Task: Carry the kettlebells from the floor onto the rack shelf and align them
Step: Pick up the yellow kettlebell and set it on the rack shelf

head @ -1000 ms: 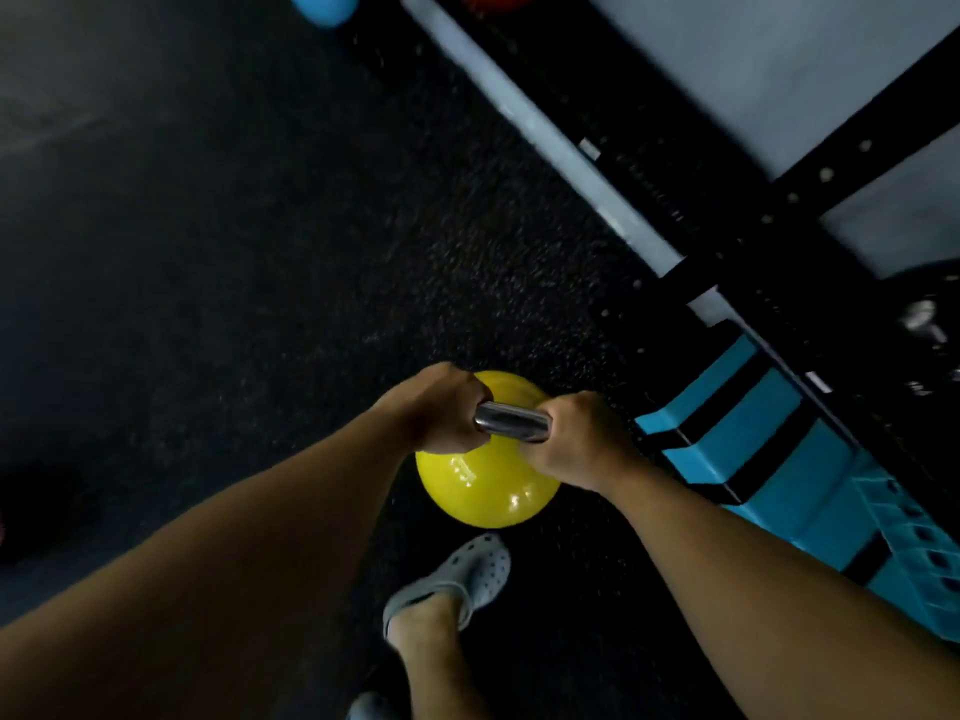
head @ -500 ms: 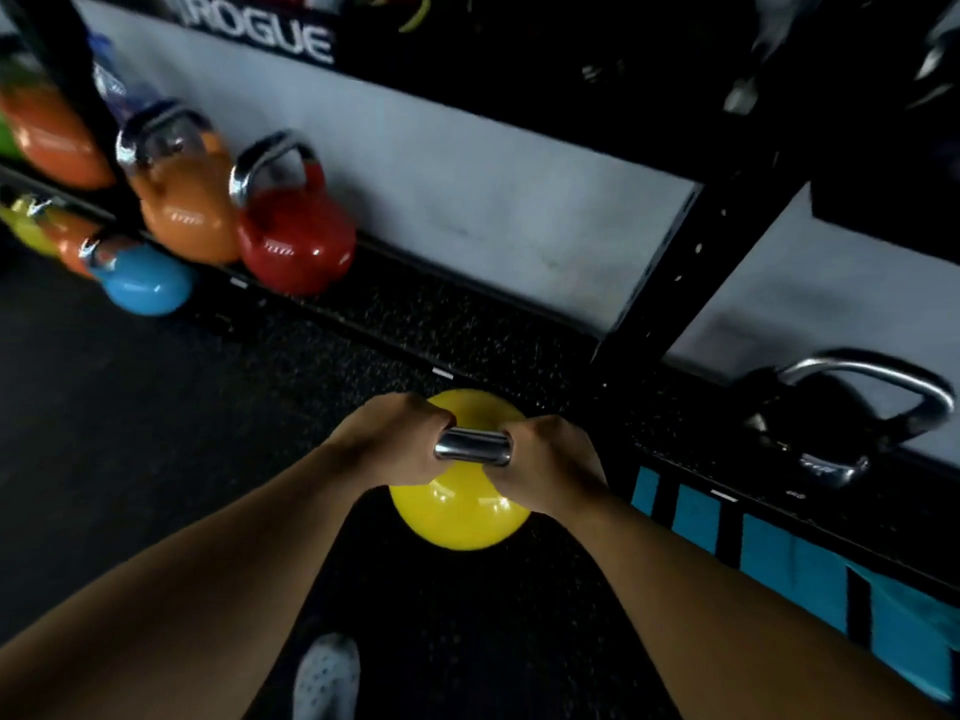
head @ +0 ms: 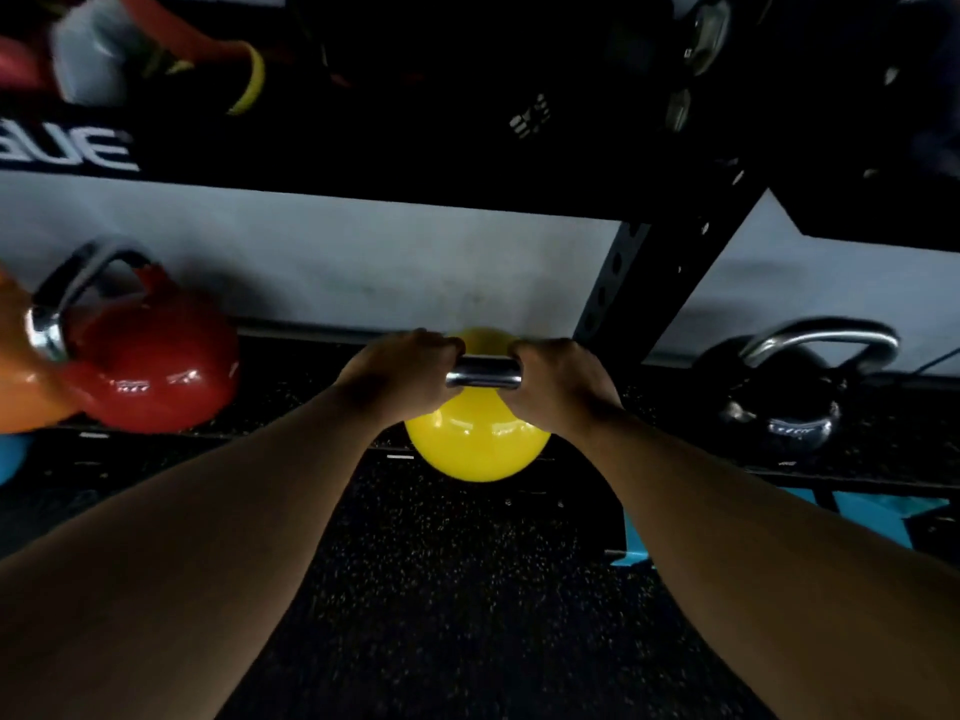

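A yellow kettlebell [head: 475, 446] with a steel handle hangs at the front edge of the low rack shelf [head: 311, 402]. My left hand [head: 397, 374] and my right hand [head: 558, 381] both grip its handle, one at each end. On the shelf to the left stands a red kettlebell [head: 156, 374], with an orange kettlebell [head: 21, 392] beside it at the frame edge. A black kettlebell [head: 784, 402] sits on the shelf to the right, past the black upright post [head: 628, 288]. Whether the yellow kettlebell rests on the shelf is unclear.
A blue kettlebell [head: 10, 457] shows at the far left below the shelf. A turquoise box [head: 639, 543] stands on the dark rubber floor [head: 441, 589] at the right. An upper shelf [head: 415, 122] with assorted gear hangs overhead.
I have carried the yellow kettlebell forward from the floor area up to the rack shelf. The view has lifted and closed in on the rack, so the red and black kettlebells look nearer.
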Tool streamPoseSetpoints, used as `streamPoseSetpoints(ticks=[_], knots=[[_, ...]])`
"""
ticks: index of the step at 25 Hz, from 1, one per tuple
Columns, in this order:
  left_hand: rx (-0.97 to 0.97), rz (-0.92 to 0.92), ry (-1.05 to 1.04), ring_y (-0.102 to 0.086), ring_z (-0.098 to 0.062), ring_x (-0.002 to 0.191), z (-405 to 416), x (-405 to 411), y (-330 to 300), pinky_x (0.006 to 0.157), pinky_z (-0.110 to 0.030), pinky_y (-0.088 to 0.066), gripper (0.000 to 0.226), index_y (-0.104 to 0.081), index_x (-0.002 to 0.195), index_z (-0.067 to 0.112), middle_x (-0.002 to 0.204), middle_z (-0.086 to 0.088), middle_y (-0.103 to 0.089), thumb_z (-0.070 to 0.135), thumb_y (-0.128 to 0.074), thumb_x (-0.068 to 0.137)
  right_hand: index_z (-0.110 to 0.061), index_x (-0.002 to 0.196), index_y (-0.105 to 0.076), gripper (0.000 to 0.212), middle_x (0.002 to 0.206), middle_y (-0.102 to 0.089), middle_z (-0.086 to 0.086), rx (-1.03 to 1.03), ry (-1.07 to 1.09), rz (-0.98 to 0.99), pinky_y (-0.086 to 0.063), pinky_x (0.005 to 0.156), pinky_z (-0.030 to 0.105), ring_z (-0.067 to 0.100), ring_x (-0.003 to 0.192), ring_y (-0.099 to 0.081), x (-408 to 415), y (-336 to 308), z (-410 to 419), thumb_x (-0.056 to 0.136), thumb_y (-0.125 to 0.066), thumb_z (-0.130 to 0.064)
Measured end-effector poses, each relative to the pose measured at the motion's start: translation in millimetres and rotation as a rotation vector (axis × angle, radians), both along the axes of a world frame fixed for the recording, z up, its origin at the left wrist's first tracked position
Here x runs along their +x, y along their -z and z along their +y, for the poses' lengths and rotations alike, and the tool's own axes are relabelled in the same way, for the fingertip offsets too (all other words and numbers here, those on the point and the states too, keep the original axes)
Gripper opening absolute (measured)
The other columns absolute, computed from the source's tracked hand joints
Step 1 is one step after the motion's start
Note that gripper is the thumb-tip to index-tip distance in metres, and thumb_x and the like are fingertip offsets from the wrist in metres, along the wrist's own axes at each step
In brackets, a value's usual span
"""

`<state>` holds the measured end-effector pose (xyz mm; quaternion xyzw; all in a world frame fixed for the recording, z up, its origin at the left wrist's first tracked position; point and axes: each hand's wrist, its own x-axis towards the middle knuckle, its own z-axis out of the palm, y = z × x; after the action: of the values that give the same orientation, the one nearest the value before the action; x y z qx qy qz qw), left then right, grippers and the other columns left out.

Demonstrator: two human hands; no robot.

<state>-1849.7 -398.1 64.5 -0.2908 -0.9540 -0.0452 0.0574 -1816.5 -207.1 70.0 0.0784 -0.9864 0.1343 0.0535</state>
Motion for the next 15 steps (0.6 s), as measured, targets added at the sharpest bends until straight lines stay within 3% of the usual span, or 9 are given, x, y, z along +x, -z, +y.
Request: streamPoseSetpoints(ticks=[5,10,12,15], knots=[[0.056,-0.049,-0.019,-0.067,-0.038,0.085,10.5,-33.7,10.5,0.060,-0.034,-0.039,0.023,-0.061,0.096,0.016,0.091,-0.014,-0.070,0.032,-0.065,0.079,-0.019,0.097,-0.067,0.021,0.094,-0.073,0.013,-0.068,0.085,-0.031,-0.052,0.069,0.036,0.039,0.091,-0.067,-28.4,11.0,0.1,0.078,-0.063,-0.028],[0.171,-0.173,-0.169,-0.066,-0.036,0.085,1.4,-56.0,11.8,0.061,-0.031,-0.040,0.019,-0.061,0.098,0.020,0.092,-0.013,-0.069,0.028,-0.062,0.080,-0.018,0.082,-0.061,0.008,0.077,-0.065,0.012,-0.122,0.023,-0.071,-0.054,0.064,0.035,0.037,0.080,-0.065,-64.4,3.6,-10.8,0.077,-0.066,-0.015],[0.232,-0.205,-0.202,-0.065,-0.035,0.085,-0.9,-65.5,13.6,0.061,-0.032,-0.041,0.018,-0.062,0.098,0.019,0.092,-0.012,-0.069,0.023,-0.063,0.080,-0.021,0.078,-0.056,0.013,0.070,-0.057,0.006,-0.137,0.021,-0.067,-0.054,0.062,0.036,0.035,0.074,-0.063,-74.9,4.5,-15.2,0.078,-0.064,-0.012],[0.294,-0.239,-0.220,-0.065,-0.035,0.084,10.2,-80.3,17.1,0.063,-0.038,-0.050,0.016,-0.062,0.097,0.016,0.090,-0.014,-0.068,0.014,-0.062,0.081,-0.017,0.081,-0.058,0.010,0.075,-0.062,0.011,-0.139,0.090,-0.052,-0.053,0.062,0.035,0.035,0.077,-0.063,-87.2,9.5,-11.9,0.082,-0.061,-0.008]])
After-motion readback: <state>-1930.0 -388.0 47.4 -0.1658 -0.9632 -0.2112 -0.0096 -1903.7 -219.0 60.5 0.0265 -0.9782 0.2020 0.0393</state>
